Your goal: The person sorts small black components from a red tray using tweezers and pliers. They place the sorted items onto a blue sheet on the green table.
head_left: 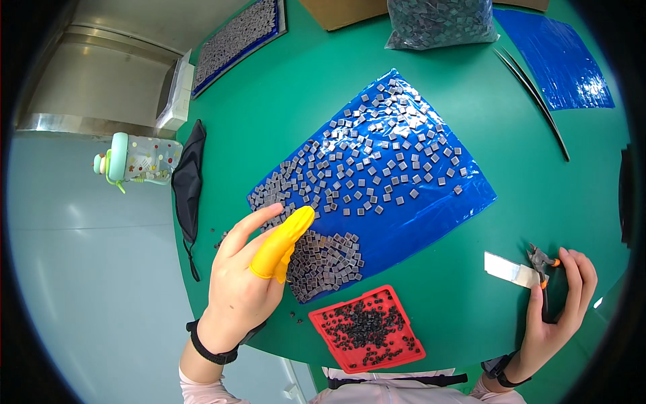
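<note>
Grey squares: small flat grey squares (323, 266) are lying packed in a heap at the near-left corner of the blue sheet (431, 219), with more scattered up its length toward the far side of the tabletop (471, 283).
Left hand: the left hand (245, 276) is hovering open just left of the heap, holding nothing; its fingers (282, 242), one in a yellow cot, are pointing right and away, nearly touching the pile.
Right hand: the right hand (562, 296) is curling shut around small orange-handled pliers (542, 262) near the right edge, well apart from the heap, beside a white strip (508, 269).
Red tray: a red tray (367, 330) of black bits is sitting at the near edge.
Packages: a clear bag (441, 20) of grey pieces is resting at the far edge; a spotted green bottle (138, 161) is lying off the left edge.
</note>
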